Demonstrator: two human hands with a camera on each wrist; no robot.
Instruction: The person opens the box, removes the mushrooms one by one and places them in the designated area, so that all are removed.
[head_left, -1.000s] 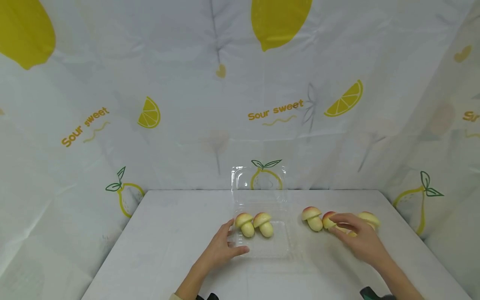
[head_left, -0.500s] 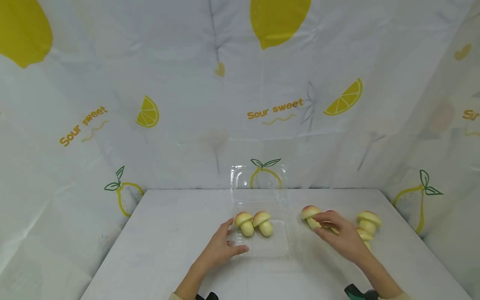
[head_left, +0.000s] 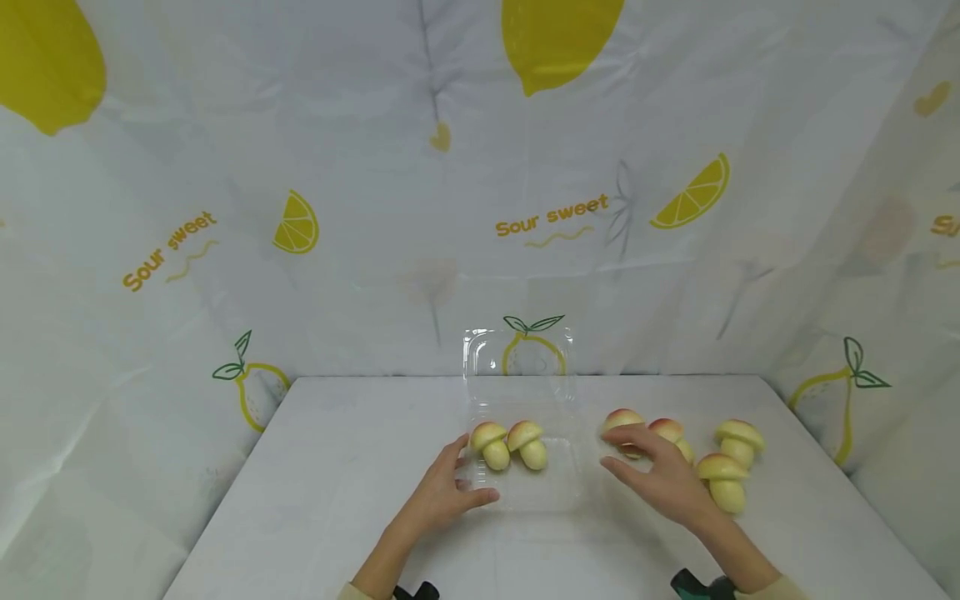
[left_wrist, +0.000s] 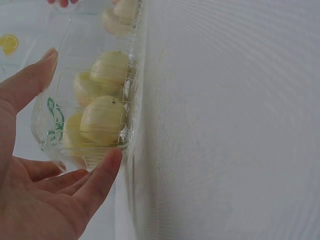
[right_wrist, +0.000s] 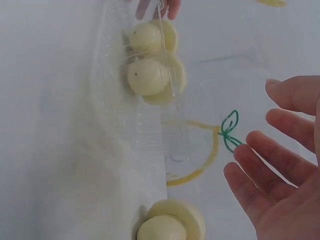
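A clear plastic clamshell box point(head_left: 558, 492) stands open on the table, its lid point(head_left: 480, 387) raised at the back. Inside sit two cream mushrooms point(head_left: 491, 446) with reddish caps, side by side at the left. My left hand point(head_left: 442, 497) touches the box's left end, fingers along the wall and thumb by the near edge. My right hand point(head_left: 660, 479) reaches over the leftmost of the loose mushrooms point(head_left: 621, 417), thumb and fingers spread and holding nothing. That mushroom is partly hidden behind the fingers. In the right wrist view, the fingers point(right_wrist: 270, 165) are apart from the mushroom point(right_wrist: 172, 225) below.
To the right of the box lie more mushrooms: one with a red cap point(head_left: 667, 431) and two paler ones point(head_left: 738, 442) farther right. A white cloth point(head_left: 375, 208) with lemon prints hangs behind the table point(head_left: 337, 442).
My right hand has moved left across the loose mushrooms, from the right-hand ones to the leftmost, uncovering those on the right. My left hand and the box have stayed put.
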